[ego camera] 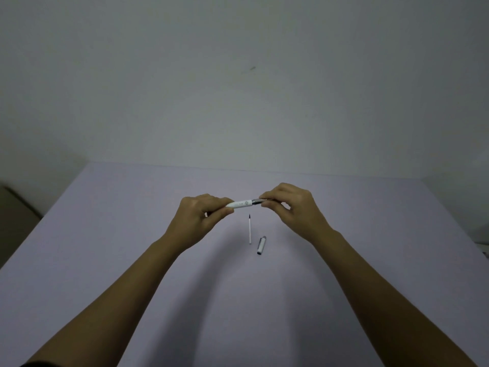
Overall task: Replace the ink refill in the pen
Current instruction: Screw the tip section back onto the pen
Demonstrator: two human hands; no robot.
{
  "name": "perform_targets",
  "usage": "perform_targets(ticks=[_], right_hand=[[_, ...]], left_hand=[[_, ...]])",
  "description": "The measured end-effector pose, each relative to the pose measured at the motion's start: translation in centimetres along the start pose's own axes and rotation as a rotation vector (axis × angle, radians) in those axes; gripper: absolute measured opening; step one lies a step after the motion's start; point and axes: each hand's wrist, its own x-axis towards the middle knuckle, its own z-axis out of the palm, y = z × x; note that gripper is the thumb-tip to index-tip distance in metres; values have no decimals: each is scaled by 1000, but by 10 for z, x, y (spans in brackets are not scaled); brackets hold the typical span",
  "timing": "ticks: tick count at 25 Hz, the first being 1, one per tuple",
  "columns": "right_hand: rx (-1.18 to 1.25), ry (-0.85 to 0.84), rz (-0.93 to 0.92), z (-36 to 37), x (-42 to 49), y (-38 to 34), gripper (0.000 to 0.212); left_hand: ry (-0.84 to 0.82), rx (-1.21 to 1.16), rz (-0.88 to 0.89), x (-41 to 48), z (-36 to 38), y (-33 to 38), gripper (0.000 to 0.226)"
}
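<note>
Both hands hold 1 slim white plastic pen barrel (242,203) above the table, lying nearly level. The left hand (199,217) pinches the barrel's tapered white end between thumb and fingertips; the remaining fingers curl under. The right hand (289,207) pinches the opposite end, a silver-grey metal section (257,200) joined to the white part, thumb below and forefinger on top. A small printed mark shows on the white barrel near the metal joint; too small to read.

Below the grip, toward 6 o'clock, 1 thin white ink refill with a dark pointed tip (250,229) lies on the pale lilac tabletop (105,260), tip aimed at 12 o'clock, touched by neither hand. Just beside it, toward 4 o'clock from the refill, lies 1 short white pen cap with a grey metal end (261,245), tilted slightly, apart from the refill.

Both bare forearms reach in from 7 o'clock and 5 o'clock. A plain grey-white wall (238,88) stands behind the table at 12 o'clock.
</note>
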Motion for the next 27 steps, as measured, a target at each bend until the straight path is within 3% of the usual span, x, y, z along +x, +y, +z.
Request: perform_targets(ticks=[4,9,11,16,20,24,27], right_hand=[[-3,-127,164,0,0,-6,40],[305,7,332,1,2,-19,5],[323,3,309,1,3,-20,10],[99,-88,224,-4,7,-16,11],[30,-163,253,-2,10,-20,34],[158,-101,329,0,10,-22,14],[218,-57,293,-3,8,-23,12]], left_hand=[[38,18,46,2,-1,1,28],[59,23,27,0,-1,0,30],[69,33,0,0,-2,-1,32],[53,33,29,-1,-4,0,31],[46,41,24,-6,-2,2,30],[55,57,13,-3,-2,2,30],[89,48,-20,-1,-2,3,32]])
